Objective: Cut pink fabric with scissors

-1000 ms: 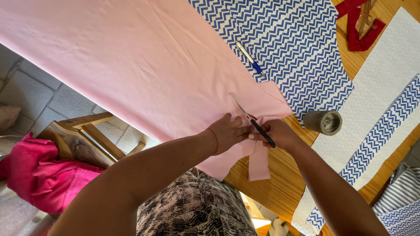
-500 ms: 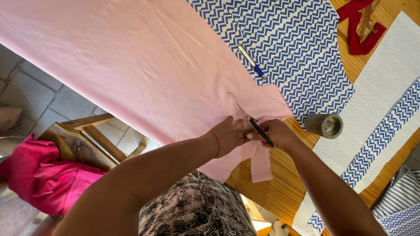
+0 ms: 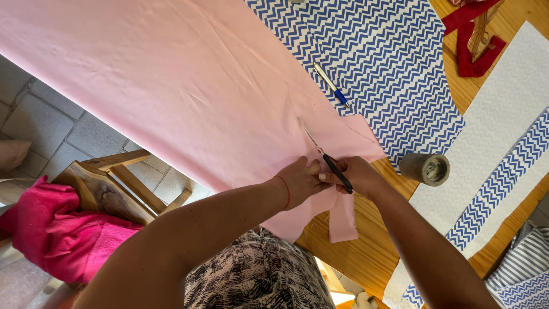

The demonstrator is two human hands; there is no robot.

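I see one pink fabric sheet (image 3: 171,86) covering most of the wooden table (image 3: 366,252); its upper and left parts are cut off by the frame, and its near edge hangs over the table edge. One blue-and-white zigzag fabric piece (image 3: 377,63) lies beside and partly under it. Two further zigzag pieces, a pale one (image 3: 503,114) and a blue strip (image 3: 497,194), lie at the right, both cut off.

One wooden stool (image 3: 108,183) stands on the floor, with a magenta cloth (image 3: 57,234) draped on it.

I count two hands. The left hand (image 3: 297,180) lies on the pink fabric at the table edge, fingers pressed together and flat. The right hand (image 3: 357,177) has its fingers curled around the black handles of the scissors (image 3: 323,154); the finger loops are hidden, so I cannot tell the exact grip.

The single pair of scissors lies over the pink fabric, long axis diagonal, tips pointing away from me toward the upper left. The blades read as one thin line; I cannot tell if they are parted.

One dark cylindrical spool (image 3: 426,169) stands near the right hand. One pen (image 3: 331,86) lies on the zigzag fabric, roughly parallel to the scissors.
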